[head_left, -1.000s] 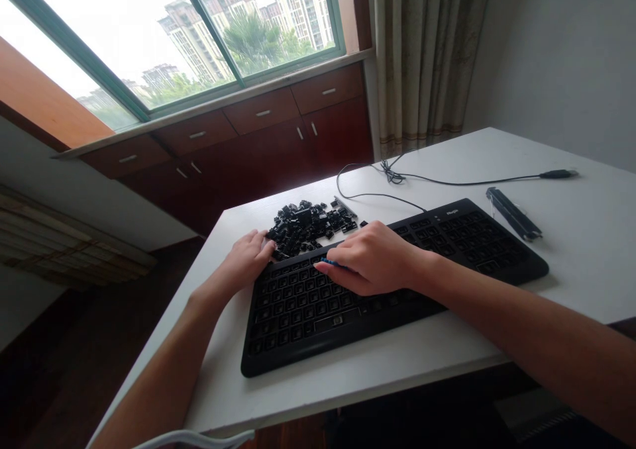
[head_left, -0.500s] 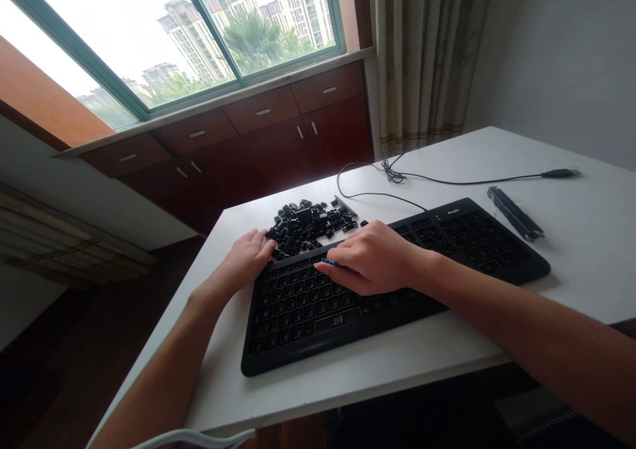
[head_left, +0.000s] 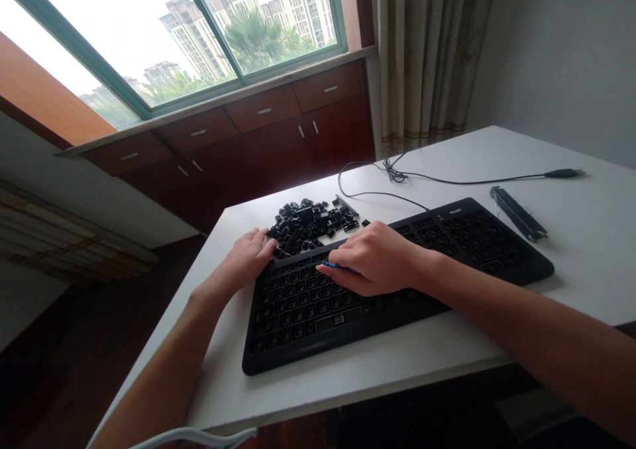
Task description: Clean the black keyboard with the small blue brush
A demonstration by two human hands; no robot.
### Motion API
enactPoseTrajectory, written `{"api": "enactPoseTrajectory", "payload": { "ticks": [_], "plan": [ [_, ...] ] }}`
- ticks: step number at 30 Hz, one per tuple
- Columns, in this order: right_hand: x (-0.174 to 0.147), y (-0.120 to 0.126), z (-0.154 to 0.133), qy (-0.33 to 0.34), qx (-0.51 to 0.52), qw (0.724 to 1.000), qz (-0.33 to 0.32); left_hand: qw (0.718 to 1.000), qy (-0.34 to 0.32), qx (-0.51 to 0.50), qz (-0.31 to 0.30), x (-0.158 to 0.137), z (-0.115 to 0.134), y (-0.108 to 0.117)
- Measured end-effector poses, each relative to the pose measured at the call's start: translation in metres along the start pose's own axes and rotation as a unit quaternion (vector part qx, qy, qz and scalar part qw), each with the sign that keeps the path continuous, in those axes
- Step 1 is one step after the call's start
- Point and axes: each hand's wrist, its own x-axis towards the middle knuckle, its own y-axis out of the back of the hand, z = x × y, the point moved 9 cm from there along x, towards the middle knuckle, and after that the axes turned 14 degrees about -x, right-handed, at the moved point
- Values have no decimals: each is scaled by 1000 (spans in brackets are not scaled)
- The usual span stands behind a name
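Note:
A black keyboard point(head_left: 318, 326) with its keycaps off lies across the front of the table, its bare key sockets showing. My right hand point(head_left: 380, 260) is over its upper middle, fingers closed around a small blue tool point(head_left: 332, 265). Only the tool's tip shows past the thumb and index finger, so its kind is unclear. At the keyboard's upper left corner rests my left hand point(head_left: 248, 257), its fingers loosely stretched out. The fingertips touch or nearly touch a pile of loose black keycaps point(head_left: 303, 220) behind the keyboard.
On the white table point(head_left: 278, 402), a black cable point(head_left: 447, 179) runs behind the keyboard to a plug at the right. A dark narrow package point(head_left: 519, 214) lies right of the keyboard. A pale curved strip point(head_left: 199, 434) crosses the lower left. Beyond stand cabinets point(head_left: 258, 144) under a window.
Both hands hold nearly the same places on and beside the keyboard. The whole view has shifted very slightly.

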Motion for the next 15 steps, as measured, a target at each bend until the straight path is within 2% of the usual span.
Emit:
{"api": "enactPoseTrajectory", "payload": {
  "ticks": [15],
  "plan": [
    [0, -1, -1, 3, 7, 1000, -11, 1000, -5, -7, -12, 0, -1, -2]
  ]
}}
